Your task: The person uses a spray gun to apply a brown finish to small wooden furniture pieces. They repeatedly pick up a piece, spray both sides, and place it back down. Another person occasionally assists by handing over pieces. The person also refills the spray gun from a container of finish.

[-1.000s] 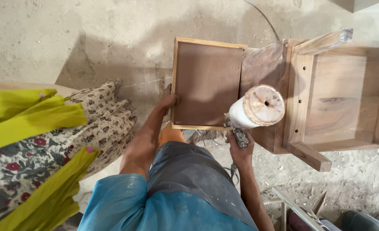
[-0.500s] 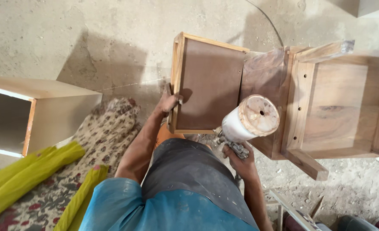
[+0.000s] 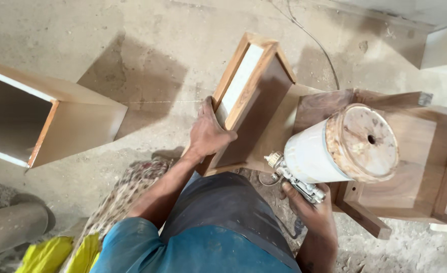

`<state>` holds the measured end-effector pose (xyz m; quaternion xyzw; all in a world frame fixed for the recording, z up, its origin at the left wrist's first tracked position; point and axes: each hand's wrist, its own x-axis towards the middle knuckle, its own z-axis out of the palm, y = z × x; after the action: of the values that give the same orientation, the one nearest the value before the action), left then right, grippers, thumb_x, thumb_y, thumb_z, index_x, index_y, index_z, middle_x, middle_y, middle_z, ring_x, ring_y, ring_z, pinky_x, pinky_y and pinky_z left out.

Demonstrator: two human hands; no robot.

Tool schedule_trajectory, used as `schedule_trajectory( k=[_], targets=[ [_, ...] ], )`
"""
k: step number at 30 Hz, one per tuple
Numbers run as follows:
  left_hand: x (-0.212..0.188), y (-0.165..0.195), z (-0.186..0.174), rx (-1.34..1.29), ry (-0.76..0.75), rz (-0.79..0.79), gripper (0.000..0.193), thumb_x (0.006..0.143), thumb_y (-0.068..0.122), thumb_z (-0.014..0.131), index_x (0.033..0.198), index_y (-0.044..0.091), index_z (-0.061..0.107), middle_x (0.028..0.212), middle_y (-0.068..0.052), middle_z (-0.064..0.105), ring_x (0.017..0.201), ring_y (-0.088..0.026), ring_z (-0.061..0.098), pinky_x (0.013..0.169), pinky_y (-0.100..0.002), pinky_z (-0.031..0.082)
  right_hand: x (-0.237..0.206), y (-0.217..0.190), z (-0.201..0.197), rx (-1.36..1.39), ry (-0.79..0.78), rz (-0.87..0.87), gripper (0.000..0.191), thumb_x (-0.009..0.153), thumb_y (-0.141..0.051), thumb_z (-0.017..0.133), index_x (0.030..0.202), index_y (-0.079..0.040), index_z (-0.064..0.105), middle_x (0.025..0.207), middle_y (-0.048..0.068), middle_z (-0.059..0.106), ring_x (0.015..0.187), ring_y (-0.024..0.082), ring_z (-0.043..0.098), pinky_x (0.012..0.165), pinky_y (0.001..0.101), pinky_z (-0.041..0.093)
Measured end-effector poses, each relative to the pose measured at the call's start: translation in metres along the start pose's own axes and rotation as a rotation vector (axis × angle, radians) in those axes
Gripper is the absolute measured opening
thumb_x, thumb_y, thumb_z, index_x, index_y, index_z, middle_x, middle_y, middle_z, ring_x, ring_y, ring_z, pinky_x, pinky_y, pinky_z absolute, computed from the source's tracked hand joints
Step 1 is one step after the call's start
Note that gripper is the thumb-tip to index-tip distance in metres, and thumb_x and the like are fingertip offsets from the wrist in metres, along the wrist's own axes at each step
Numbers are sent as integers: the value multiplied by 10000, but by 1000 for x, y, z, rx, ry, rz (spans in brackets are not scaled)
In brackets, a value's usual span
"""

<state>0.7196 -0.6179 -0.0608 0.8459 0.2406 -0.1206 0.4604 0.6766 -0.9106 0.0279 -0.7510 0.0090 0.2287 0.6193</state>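
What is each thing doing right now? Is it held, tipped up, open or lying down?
Drawer: tilted up on edge, gripped by left hand.
Spray gun: held in right hand, cup lidded, leaning sideways.
Wooden box: lying on its side, open end showing.
Cabinet frame: on the floor, open.
Cloth: crumpled on the floor.

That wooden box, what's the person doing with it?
The person is gripping the wooden drawer box by its side with the left hand, tipping it up on edge off the concrete floor. The right hand holds a spray gun with a big white paint cup on top, pointed toward the box. Another wooden cabinet piece sits to the right, and an open box lies on the left.
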Motion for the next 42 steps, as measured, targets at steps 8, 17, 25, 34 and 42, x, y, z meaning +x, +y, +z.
schedule_trajectory(
  k=[8,17,25,34,42],
  targets=[
    [-37,6,-58,283,152,100,1225,510,304,893,1512,-19,267,1428,-226,462,1283,-405,463,1041,-554,372,24,-67,31,-58,103,-57,250,972,-118,677,1192,0,682,826,115,746,532,117,629,374,242,470],
    [-76,-36,-67,444,390,210,1031,549,194,780,1488,10,395,1339,-192,544,1154,-352,530,958,-493,401,24,-59,45,-92,146,-22,175,1000,-115,705,1124,3,672,843,77,703,604,88,599,443,220,415],
    [-138,-84,-104,307,425,-48,1062,509,186,777,1477,2,382,1334,-202,544,1220,-377,509,1046,-501,370,32,27,54,-81,-560,127,230,918,-69,653,1135,2,678,844,108,774,509,82,534,424,234,397],
    [-209,-146,-199,318,489,-160,1206,450,288,863,1480,-49,333,1308,-245,533,1219,-396,506,1059,-542,383,28,35,109,162,-524,23,484,955,-23,596,1432,-29,516,1033,138,700,774,157,714,413,233,415],
    [-223,-274,-353,105,489,-144,1172,515,249,840,1528,-84,353,1387,-252,548,1267,-385,559,1061,-417,457,33,35,235,75,-397,108,330,989,-79,580,1314,-24,571,979,181,733,565,84,568,409,220,389]
  ],
)
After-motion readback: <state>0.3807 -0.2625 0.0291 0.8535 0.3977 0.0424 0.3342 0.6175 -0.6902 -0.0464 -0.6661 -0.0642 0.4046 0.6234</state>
